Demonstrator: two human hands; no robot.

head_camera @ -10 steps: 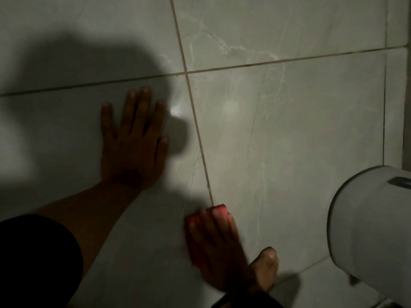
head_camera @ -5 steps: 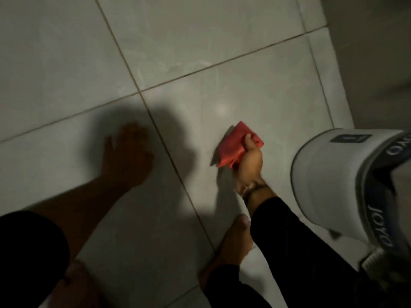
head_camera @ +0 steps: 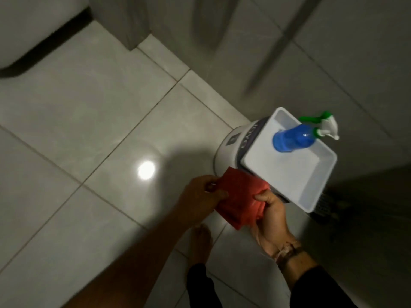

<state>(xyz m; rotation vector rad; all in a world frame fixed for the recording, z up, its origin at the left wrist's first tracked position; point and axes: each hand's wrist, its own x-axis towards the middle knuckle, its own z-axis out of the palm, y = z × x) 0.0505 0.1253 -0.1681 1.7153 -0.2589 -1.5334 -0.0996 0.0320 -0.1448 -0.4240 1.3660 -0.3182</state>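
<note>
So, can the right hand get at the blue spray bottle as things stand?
Probably, once freed: right hand grips the red cloth, but the spray bottle lies uncovered in the tray beyond.

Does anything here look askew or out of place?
The blue spray bottle lies on its side in the white tray, trigger head poking over the rim, and the tray seems to overhang the white bucket under it. Nothing looks spilled. The red cloth looks fine.

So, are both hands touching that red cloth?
Touching. The head view shows the left hand pinching the red cloth at its left edge, the right hand gripping its right side.
</note>
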